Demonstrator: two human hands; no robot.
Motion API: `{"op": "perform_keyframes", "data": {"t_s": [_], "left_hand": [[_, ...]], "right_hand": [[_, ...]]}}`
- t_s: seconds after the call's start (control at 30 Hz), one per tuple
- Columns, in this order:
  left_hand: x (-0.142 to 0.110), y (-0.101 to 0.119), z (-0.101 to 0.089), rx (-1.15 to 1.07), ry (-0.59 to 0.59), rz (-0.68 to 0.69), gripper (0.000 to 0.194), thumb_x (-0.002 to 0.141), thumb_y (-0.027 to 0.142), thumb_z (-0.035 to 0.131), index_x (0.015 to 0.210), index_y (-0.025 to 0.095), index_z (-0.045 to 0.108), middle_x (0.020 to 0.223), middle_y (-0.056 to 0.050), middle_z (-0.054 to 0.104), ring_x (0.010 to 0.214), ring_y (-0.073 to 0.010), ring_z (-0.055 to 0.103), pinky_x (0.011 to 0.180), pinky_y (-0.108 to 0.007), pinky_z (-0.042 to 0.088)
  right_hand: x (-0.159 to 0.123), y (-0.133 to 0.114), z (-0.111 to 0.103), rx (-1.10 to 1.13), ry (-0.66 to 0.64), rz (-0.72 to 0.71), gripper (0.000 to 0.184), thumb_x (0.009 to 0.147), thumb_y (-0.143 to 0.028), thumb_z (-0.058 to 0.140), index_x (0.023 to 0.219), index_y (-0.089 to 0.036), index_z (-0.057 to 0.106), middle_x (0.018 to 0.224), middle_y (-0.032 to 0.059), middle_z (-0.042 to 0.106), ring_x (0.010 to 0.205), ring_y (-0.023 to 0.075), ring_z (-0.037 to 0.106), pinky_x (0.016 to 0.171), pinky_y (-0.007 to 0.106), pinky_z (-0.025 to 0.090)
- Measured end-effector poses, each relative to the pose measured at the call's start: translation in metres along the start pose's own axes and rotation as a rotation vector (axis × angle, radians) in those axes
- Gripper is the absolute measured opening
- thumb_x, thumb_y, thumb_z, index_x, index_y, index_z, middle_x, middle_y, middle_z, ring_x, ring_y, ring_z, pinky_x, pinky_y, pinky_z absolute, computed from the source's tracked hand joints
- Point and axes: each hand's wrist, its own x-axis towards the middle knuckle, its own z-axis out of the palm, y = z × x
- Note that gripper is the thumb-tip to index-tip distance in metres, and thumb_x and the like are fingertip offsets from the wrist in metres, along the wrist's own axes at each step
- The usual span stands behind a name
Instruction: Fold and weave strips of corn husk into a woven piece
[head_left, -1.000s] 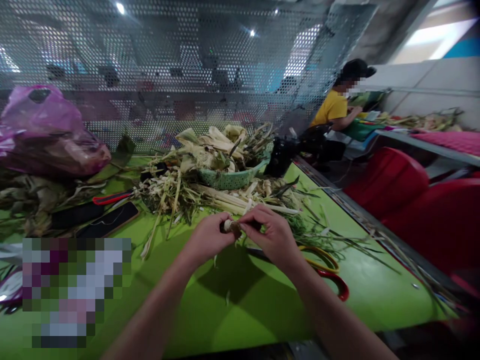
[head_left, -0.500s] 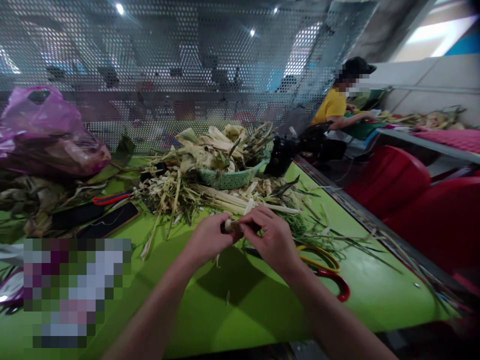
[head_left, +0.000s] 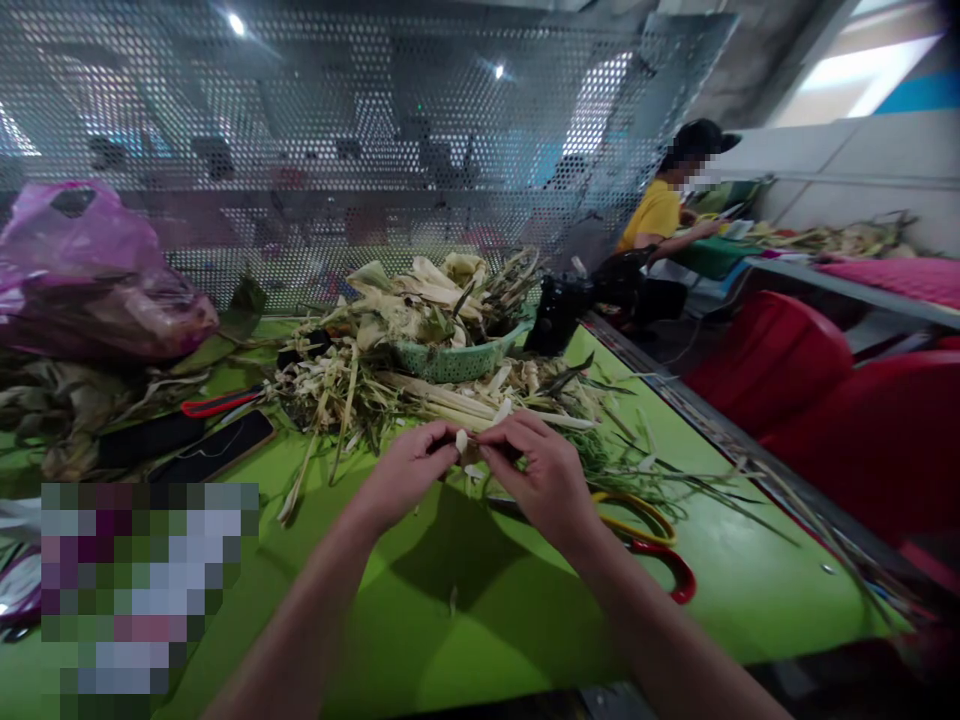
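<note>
Between my hands, over the green table, is a small pale piece of plant material, rounded and whitish; its exact kind is too small to make out. My left hand pinches it between thumb and fingers. From the other side my right hand is closed in a pinch at its darker, thin end. Under and beside my right wrist lie scissors with one yellow and one red handle. Just beyond the hands spreads a heap of dry stalks and husk strips.
A green basket heaped with dry husks stands at the back, beside a black machine or device. At left are a purple plastic bag, a red-edged cutter and a dark phone-like slab. A person in yellow sits beyond red chairs.
The pale piece now shows more upright between my fingertips, and a white scrap appears just below it. My left fingers have opened slightly around it; my right hand has barely moved.
</note>
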Motion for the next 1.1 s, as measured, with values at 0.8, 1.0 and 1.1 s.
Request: {"op": "perform_keyframes", "data": {"t_s": [0.8, 1.0, 1.1], "left_hand": [[0.005, -0.01, 0.011, 0.135, 0.223, 0.087, 0.023, 0.086, 0.026, 0.042, 0.079, 0.017, 0.061, 0.093, -0.006, 0.054, 0.091, -0.0189, 0.05, 0.081, -0.029, 0.039], [0.007, -0.011, 0.012, 0.126, 0.16, 0.139, 0.02, 0.082, 0.022, 0.045, 0.074, 0.016, 0.062, 0.085, -0.006, 0.058, 0.085, -0.0188, 0.052, 0.079, -0.029, 0.04], [0.007, -0.01, 0.013, 0.058, 0.102, 0.131, 0.022, 0.08, 0.018, 0.045, 0.085, 0.017, 0.066, 0.09, -0.005, 0.061, 0.088, -0.0186, 0.052, 0.081, -0.029, 0.04]], "right_hand": [[0.001, 0.004, 0.004, 0.045, 0.007, 0.147, 0.055, 0.074, -0.037, 0.071, 0.121, -0.024, 0.045, 0.119, 0.0096, 0.052, 0.111, 0.0278, 0.047, 0.089, 0.041, 0.041], [0.002, 0.004, 0.005, -0.096, -0.023, 0.114, 0.032, 0.076, -0.035, 0.068, 0.103, -0.023, 0.056, 0.105, 0.0055, 0.063, 0.103, 0.0274, 0.049, 0.087, 0.039, 0.036], [0.002, 0.005, 0.005, -0.126, -0.005, 0.102, 0.034, 0.076, -0.03, 0.069, 0.107, -0.023, 0.056, 0.099, 0.0051, 0.064, 0.1, 0.0268, 0.051, 0.085, 0.038, 0.035]]}}
